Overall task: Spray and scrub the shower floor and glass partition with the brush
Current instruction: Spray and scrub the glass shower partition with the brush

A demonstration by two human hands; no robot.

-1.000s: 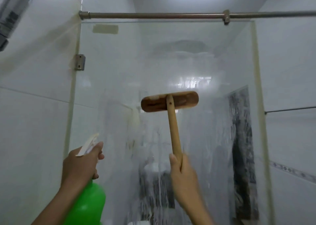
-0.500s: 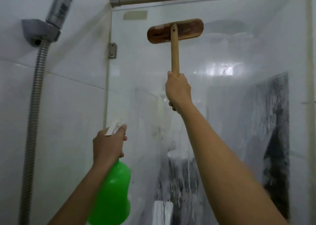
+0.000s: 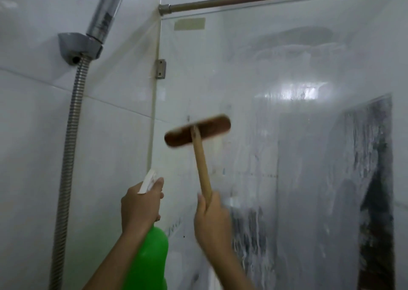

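My right hand (image 3: pixel 210 220) fingers clamp the blurred brush (image 3: pixel 197 133) handle | left hand (image 3: pixel 139 208) fingers wrap the spray bottle (image 3: pixel 150 256), base cut off lower frame | glass partition (image 3: pixel 287 135) foam-streaked.

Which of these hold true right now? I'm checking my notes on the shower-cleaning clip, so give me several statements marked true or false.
1. The right hand grips the brush by its wooden handle. True.
2. The left hand holds a red spray bottle. False: the spray bottle is green.
3. The brush head is near the glass partition's left edge. True.
4. The shower hose hangs right of the glass. False: it hangs left.
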